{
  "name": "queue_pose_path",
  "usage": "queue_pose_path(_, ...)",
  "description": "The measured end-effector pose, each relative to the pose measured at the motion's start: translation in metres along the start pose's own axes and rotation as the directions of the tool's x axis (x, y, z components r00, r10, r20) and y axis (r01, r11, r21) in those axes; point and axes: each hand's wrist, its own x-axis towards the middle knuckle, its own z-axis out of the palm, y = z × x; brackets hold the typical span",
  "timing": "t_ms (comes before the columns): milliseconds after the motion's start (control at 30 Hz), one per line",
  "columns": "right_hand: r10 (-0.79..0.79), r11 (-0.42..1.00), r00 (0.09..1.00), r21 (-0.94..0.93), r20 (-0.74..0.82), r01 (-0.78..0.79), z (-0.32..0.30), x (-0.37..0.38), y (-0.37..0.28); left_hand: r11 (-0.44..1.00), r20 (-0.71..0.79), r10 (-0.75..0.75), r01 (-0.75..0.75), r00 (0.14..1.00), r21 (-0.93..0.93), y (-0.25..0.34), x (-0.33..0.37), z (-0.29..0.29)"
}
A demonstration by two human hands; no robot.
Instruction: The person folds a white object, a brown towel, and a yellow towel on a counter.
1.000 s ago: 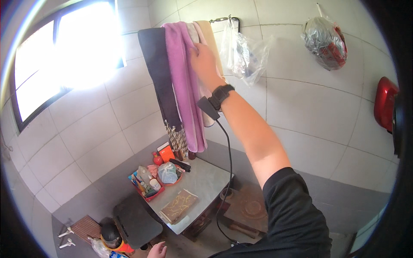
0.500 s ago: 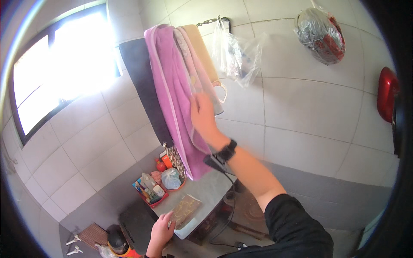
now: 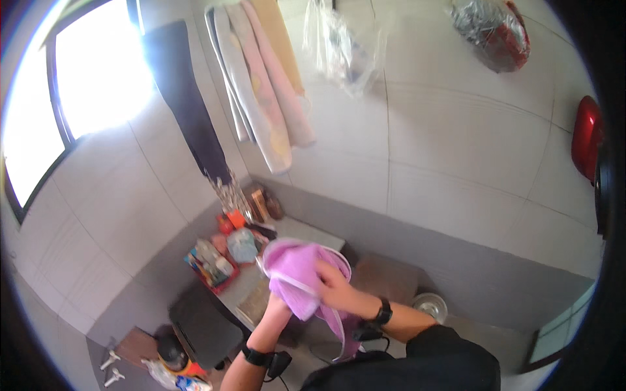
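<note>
Above the hands, a tiled wall [image 3: 456, 150] fills most of the view, with a bright window [image 3: 85, 85] far up to their left. Hanging high on that wall, well above both hands, are a dark scarf with a fringed end [image 3: 186, 111], a pale patterned towel [image 3: 257, 98] beside it, a clear plastic bag [image 3: 342, 45] and, farther right, a second bag holding something red [image 3: 492, 32]. A red rounded object [image 3: 585, 140] sits at the far right edge.

Just behind the hands stands a small grey table [image 3: 306, 231]; on its left part rests a red tray of bottles and small containers [image 3: 212, 264]. Below and left of the hands is a dark stool [image 3: 202, 326].

Between the hands, in front of the person's chest, is a purple towel [image 3: 297, 270], bunched up with one end trailing down past the right wrist. The right hand [image 3: 336, 287] lies over the bundle, fingers curled into the cloth and gripping it. The left hand [image 3: 277, 306] comes up underneath, mostly hidden by the folds; it appears to clasp the towel from below. Each wrist carries a black band.
</note>
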Motion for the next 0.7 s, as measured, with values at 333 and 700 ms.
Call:
queue_pose_path(333,0.429,0.903,0.889,0.094,-0.158,-0.419,-0.045,0.054,-0.007,0.740,-0.118,-0.566,0.440,0.816,-0.509,-0.011,-0.079,-0.057)
queue_pose_path(700,0.708,0.706,0.704,-0.057,0.051,-0.706,-0.026,0.024,0.055,0.824,-0.414,-0.384,0.104,0.825,-0.557,0.034,-0.183,-0.214)
